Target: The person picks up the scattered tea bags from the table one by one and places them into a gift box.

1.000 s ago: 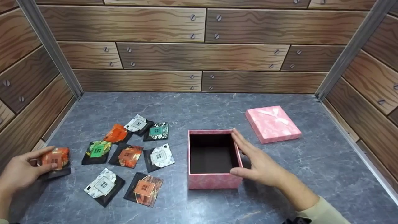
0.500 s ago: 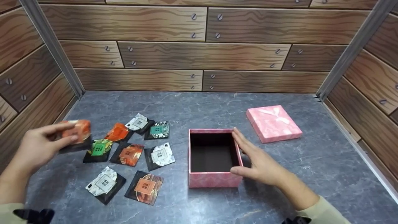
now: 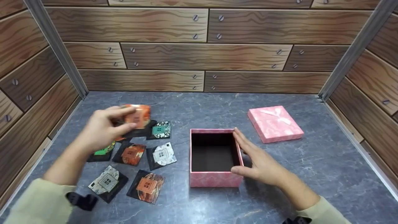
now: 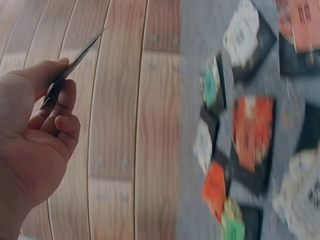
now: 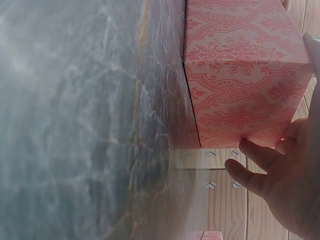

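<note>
My left hand pinches an orange-and-black tea sachet between thumb and fingers, above the back of a group of flat sachets. Edge-on, this same sachet shows as a thin sheet in the left wrist view. Below lie several black sachets with coloured labels, among them a teal one, a white one and a brown one. At the right side of an uncovered pink box, my right hand rests with fingers fairly straight, thumb at the front corner and fingertips at the back corner. The box's dark inside holds nothing visible.
A pink lid with a ribbon bow lies behind and right of the box. The grey marbled tabletop is walled at the back and sides by wood-patterned panels.
My left hand has lifted the orange-and-black sachet from the table's far left and carried it right, over the rear sachets. My right hand stays at the box.
</note>
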Available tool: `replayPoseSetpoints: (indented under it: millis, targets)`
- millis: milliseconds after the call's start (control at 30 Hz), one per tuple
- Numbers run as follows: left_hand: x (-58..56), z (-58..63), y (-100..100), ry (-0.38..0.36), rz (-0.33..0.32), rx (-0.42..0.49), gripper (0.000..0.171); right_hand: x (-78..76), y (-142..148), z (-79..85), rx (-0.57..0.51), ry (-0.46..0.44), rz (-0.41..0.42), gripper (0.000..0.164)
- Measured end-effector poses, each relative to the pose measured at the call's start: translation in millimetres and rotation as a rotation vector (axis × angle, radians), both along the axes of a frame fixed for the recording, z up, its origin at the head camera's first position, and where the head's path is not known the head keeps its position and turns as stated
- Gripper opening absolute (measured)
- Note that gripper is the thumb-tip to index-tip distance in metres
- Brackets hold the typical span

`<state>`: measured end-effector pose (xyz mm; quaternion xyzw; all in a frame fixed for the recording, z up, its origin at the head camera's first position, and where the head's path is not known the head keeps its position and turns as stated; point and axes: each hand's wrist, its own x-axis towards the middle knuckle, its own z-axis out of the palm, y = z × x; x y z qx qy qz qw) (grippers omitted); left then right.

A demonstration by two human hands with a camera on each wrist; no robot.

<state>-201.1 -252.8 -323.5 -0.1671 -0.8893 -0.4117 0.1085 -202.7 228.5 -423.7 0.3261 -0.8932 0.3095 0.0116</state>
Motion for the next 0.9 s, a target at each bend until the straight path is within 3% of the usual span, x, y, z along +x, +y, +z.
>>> replayPoseSetpoints:
  millis: [233, 433, 767, 900]
  targets:
    - [-3.3, 2.7, 48, -0.011, -0.122, 0.044, 0.048, -0.2, 0, -0.3, 0.009, 0.009, -0.002, 0.105]
    - [-3.7, 2.4, 80, -0.003, -0.175, 0.029, 0.05, -1.4, 1, -1.9, 0.007, 0.01, -0.005, 0.104]
    - [-8.4, -7.5, 127, -0.029, -0.253, 0.014, 0.057, -1.7, 1, -1.2, -0.007, 0.0, -0.013, 0.103]
    - [-12.0, -14.9, 141, -0.002, -0.295, -0.008, 0.054, -1.2, 0, -0.9, -0.012, -0.006, -0.004, 0.103]
